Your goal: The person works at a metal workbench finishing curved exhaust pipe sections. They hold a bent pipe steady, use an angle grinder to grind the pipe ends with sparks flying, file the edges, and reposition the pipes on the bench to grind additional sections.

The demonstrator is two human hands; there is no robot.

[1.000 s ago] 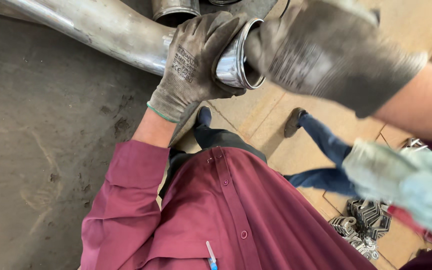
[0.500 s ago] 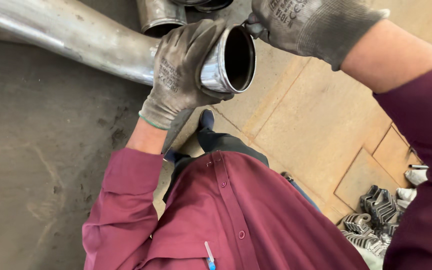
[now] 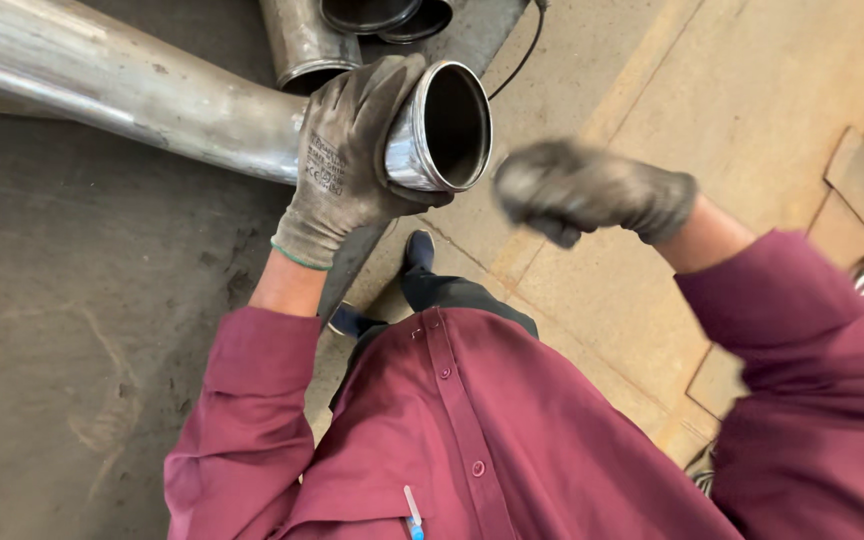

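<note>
The left hand (image 3: 347, 165), in a worn grey work glove, is wrapped around the long, bent, dull-silver steel pipe (image 3: 152, 95) just behind its flared open end (image 3: 449, 127), fingers curled over the top and thumb underneath, gripping it firmly. The right hand (image 3: 592, 190), gloved the same way, hangs in the air just to the right of that opening, apart from it and blurred; its fingers look loosely curled, and it holds nothing that can be made out.

The pipe's long axis runs from the upper left of the view down to the mouth, which faces rightward toward the right hand. So the left hand is on the pipe, and the right hand sits directly in line with the open end, near but not touching.

Beyond, two more grey metal tube ends (image 3: 372, 15) lie on the dark worn workbench (image 3: 72, 330). Below the hands are the person's maroon button shirt (image 3: 472, 440) and the tan tiled floor (image 3: 752, 90)
</note>
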